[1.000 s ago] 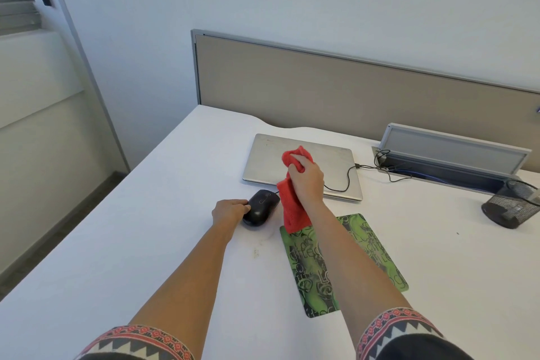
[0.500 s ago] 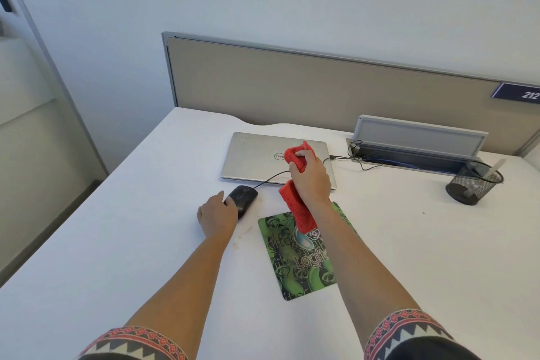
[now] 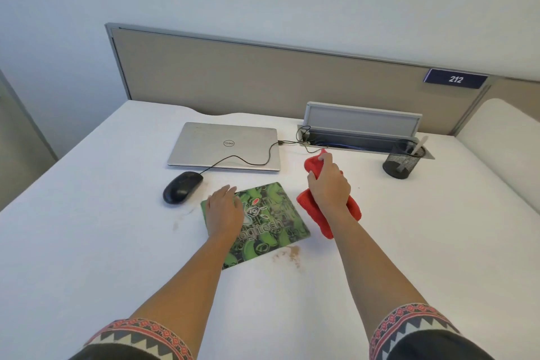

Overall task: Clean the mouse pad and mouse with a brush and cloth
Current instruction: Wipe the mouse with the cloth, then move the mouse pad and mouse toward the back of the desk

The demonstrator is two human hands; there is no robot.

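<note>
Green patterned mouse pad (image 3: pixel 271 213) lies flat on the white desk top (image 3: pixel 87 242), directly under the left hand (image 3: pixel 224 213), which presses it down with fingers straight and together, palm flat on the pad's left part; nothing pinched. Red textured cloth (image 3: pixel 314 165) is bunched in the right hand (image 3: pixel 328 185), fingers and thumb curled round it, one end sticking out past the fingers, the other hanging below the wrist and seeming to rest on the desk just right of the pad; cloth not on the pad yet. Step, as I read it: pad being steadied for a wipe, cloth stage. Next move likely calls for bringing the cloth leftward onto the pad's free right half and rubbing while the left hand stops it sliding; left hand would have to shift to let the covered part be reached. Brown crumbs (image 3: pixel 289 254) sit on the desk just beside the pad's near edge, between the two forearms, with fainter smears left of the left hand; a wipe could push them around. Black oval wired mouse (image 3: pixel 182 186) rests left of and beyond the left hand, apart from it, untouched, cable (image 3: pixel 242 159) running over the closed silver laptop (image 3: pixel 225 143) beyond. Black mesh pen cup (image 3: pixel 403 162) stands well right of the right hand, a white handle in it; brush or not, cannot tell.
</note>
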